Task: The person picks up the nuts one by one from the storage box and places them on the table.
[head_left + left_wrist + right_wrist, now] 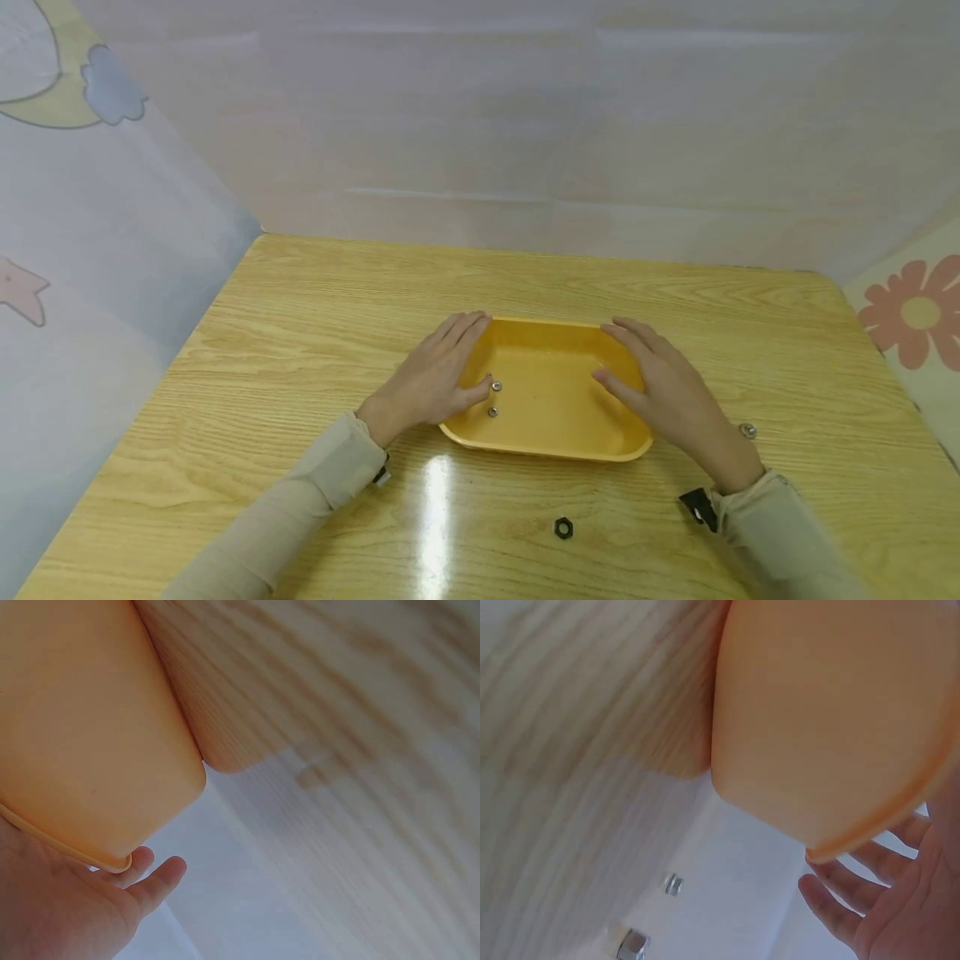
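Note:
A yellow plastic tray [555, 408] sits on the wooden table between the two hands. My left hand [431, 375] rests on its left end, fingers fairly straight along the rim and thumb over the inside. At the opposite end, my right hand [671, 387] touches the rim with extended fingers, its thumb pointing inward. Small metal nuts lie in the tray's left part, one nut [497, 386] by the left thumb and another nut [492, 412] nearer the front. In the left wrist view, fingertips [169, 877] reach past the tray rim; the right wrist view shows spread fingers [836, 892] beyond it.
A dark hex nut [563, 527] lies on the table in front of the tray. To the right, beside the right wrist, is a silver nut [747, 430]. Pale printed sheets [480, 125] stand behind and beside the table.

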`<action>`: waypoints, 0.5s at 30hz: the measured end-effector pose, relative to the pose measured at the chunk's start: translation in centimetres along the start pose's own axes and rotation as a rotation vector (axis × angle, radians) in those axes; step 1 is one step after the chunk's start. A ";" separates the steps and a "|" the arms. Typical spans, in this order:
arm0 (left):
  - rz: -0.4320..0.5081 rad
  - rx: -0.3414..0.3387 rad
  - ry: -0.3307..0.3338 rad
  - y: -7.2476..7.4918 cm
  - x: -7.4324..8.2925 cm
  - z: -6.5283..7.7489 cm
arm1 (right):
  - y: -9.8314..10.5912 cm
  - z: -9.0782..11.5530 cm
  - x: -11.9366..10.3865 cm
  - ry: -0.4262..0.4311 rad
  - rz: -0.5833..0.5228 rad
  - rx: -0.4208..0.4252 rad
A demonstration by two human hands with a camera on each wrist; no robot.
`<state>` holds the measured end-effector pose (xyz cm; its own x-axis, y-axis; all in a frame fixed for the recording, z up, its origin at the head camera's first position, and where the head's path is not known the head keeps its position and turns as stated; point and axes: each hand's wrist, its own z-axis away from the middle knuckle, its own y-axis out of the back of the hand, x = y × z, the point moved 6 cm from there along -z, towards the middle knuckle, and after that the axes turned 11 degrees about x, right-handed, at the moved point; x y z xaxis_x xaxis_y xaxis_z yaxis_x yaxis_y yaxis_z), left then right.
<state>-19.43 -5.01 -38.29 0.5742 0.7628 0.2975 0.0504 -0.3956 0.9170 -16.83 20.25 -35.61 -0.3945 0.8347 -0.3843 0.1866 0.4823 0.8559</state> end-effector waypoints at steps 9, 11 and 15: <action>0.003 -0.004 0.006 -0.1 0.0 0.0 | -1.7 -0.2 -0.8 0.061 0.025 0.046; 0.000 -0.003 0.005 -0.1 -0.1 0.0 | -1.9 -0.2 -0.8 0.068 0.028 0.053; -0.003 0.006 -0.001 0.0 -0.1 0.0 | -2.3 0.0 -0.9 0.085 0.019 0.060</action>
<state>-19.45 -5.04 -38.34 0.5745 0.7637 0.2944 0.0568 -0.3960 0.9165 -16.93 18.39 -37.22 -0.4650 0.8194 -0.3352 0.2471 0.4837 0.8396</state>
